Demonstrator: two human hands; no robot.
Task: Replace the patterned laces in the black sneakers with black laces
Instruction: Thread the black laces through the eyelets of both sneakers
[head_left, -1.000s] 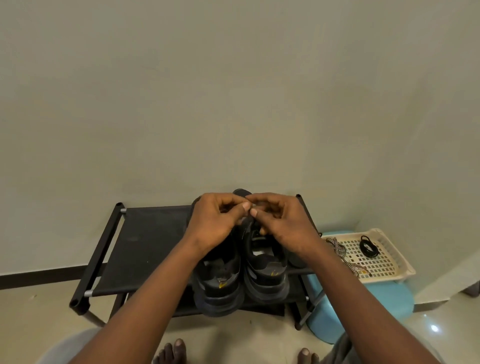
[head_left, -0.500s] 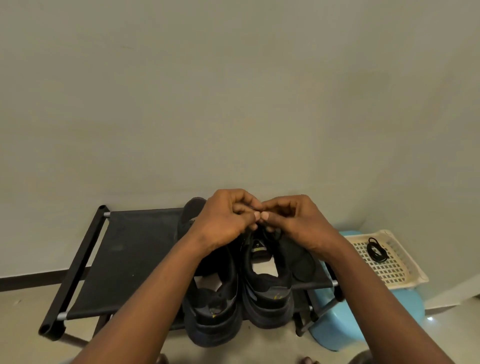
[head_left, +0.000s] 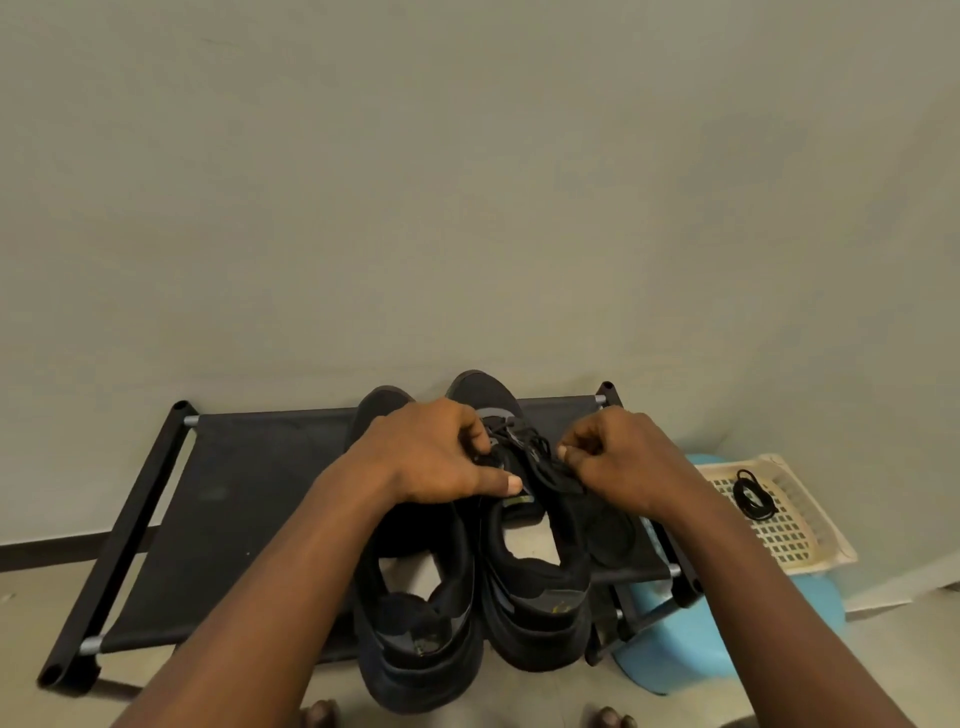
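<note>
The left hand (head_left: 431, 457) and right hand (head_left: 623, 460), fingers curled, each pinch the black lace (head_left: 535, 452) threaded across the right-side sneaker (head_left: 535, 613). It stands touching the other sneaker (head_left: 415, 649), the 2 toes-to-wall on a black shoe rack (head_left: 249, 519). A coiled spare lace (head_left: 753, 493) lies in a cream basket (head_left: 795, 540) atop a blue stool (head_left: 691, 654).

Head view, steeply down, close
</note>
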